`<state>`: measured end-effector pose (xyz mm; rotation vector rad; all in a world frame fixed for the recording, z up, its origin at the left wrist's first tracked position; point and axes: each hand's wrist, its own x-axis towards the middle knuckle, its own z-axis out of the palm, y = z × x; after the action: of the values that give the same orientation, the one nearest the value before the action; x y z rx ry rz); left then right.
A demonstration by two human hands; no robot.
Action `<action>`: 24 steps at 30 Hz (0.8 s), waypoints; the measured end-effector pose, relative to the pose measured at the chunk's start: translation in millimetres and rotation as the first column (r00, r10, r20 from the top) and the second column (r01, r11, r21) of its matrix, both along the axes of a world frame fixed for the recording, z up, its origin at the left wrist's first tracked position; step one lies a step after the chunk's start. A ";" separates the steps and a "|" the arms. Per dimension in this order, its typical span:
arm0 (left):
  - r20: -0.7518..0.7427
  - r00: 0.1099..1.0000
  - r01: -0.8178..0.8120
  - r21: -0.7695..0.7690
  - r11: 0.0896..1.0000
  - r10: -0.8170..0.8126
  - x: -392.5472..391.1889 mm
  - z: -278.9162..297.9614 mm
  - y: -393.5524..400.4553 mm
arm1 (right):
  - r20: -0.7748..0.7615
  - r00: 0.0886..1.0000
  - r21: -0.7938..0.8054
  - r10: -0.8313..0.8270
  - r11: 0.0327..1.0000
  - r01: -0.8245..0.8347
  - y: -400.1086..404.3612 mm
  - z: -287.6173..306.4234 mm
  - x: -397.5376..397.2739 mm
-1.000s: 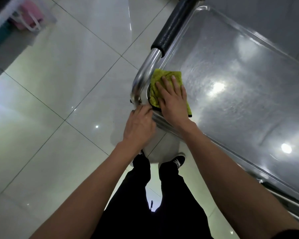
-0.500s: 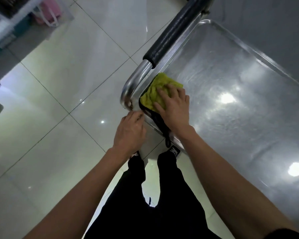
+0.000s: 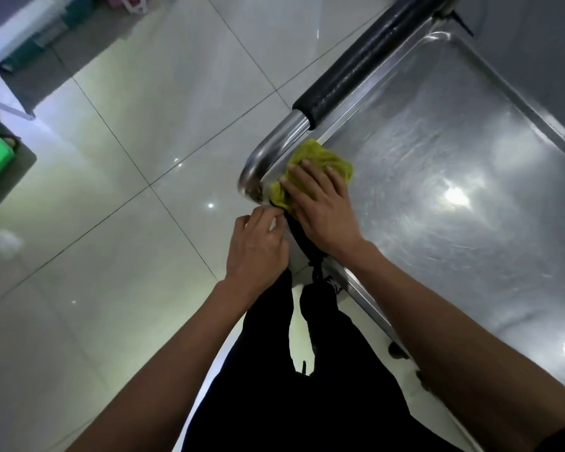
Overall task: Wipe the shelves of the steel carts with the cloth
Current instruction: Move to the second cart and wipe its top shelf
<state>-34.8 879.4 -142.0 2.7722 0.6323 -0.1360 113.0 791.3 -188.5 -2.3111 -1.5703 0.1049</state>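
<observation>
Head: handle (image 3: 356,65) beside cloth (image 3: 320,161).

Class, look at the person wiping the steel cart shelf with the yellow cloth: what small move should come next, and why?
Probably slide the right hand and the yellow cloth away from the corner, out across the shelf. The cloth is bunched in the corner by the handle, while the left hand rests at the cart's edge, and most of the shelf lies beyond it.

The shelf (image 3: 454,203) lies open to the right; the handle (image 3: 356,76) and raised rim (image 3: 366,288) border the corner.
</observation>
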 end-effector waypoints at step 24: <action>-0.087 0.995 0.057 0.044 0.997 -0.053 29.1 8.7 2.1 | 0.031 0.998 0.059 -0.054 0.997 0.053 -10.4 -7.4 31.7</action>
<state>-5.7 881.5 -133.3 2.8422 0.5870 -0.2563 144.7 780.9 -195.9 -2.3189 -1.5052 0.0086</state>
